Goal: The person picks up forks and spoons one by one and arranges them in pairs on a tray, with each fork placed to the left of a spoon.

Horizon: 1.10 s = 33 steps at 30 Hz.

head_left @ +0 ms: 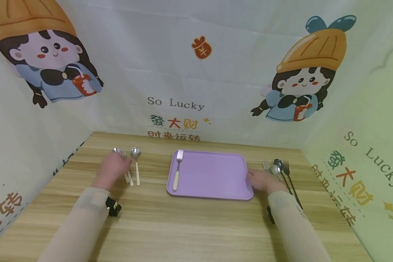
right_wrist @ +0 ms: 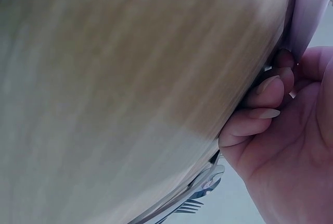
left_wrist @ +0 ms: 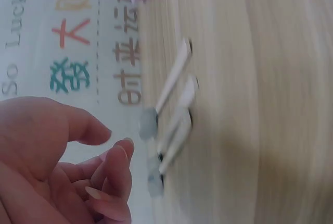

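A cloth wall (head_left: 196, 72) with cartoon girls stands around a wooden table (head_left: 183, 225). A purple tray (head_left: 213, 178) lies in the middle with a white-handled fork (head_left: 177, 171) in it. The right hand (head_left: 263, 181) touches the tray's right edge, fingers curled against the table, beside dark cutlery (head_left: 283, 171). The left hand (head_left: 112, 168) hovers with loose, empty fingers over white-handled cutlery (head_left: 135, 165), hiding part of it. Both wrist views are blurry.

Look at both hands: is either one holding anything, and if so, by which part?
The right hand grips the purple tray at its right edge. The left hand holds nothing; it hovers over the white-handled cutlery.
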{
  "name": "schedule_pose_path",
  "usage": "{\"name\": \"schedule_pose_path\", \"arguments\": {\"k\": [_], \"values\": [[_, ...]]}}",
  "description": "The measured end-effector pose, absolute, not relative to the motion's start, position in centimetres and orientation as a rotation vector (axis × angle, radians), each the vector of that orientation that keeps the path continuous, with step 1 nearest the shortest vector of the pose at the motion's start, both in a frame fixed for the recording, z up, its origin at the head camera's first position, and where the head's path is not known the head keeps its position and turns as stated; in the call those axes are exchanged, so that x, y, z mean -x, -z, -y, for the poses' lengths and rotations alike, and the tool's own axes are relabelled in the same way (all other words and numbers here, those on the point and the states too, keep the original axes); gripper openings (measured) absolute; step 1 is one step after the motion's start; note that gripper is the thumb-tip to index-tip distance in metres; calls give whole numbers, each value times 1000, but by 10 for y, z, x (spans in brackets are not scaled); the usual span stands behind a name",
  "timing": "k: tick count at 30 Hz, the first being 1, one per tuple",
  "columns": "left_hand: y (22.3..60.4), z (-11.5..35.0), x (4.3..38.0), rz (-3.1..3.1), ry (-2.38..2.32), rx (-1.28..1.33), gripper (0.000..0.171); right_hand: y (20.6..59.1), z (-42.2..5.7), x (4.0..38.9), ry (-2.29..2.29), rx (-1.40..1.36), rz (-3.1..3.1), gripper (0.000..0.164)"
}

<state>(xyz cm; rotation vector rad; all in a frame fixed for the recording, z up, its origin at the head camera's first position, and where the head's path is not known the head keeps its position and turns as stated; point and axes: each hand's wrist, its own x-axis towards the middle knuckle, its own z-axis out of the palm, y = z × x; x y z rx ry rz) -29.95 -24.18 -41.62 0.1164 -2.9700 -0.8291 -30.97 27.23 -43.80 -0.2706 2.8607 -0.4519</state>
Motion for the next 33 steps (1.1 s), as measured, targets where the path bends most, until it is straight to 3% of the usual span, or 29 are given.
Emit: {"name": "schedule_pose_path", "arguments": {"k": [3,12,21,27,33], "values": [[416,251,299,2992,829,-126,31,438,-272,310,451,260,-2859,51],[427,258,304,3099,764,-200,33,438,-272,310,490,253,-2838,50],[433,256,305,3097,774,-230,31,435,-271,312,513,242,-2846,35],[432,255,305,3071,834,-272,26,435,-271,311,515,235,-2839,42],[428,255,300,3074,882,-315,32,435,-271,310,503,247,-2843,44]]}}
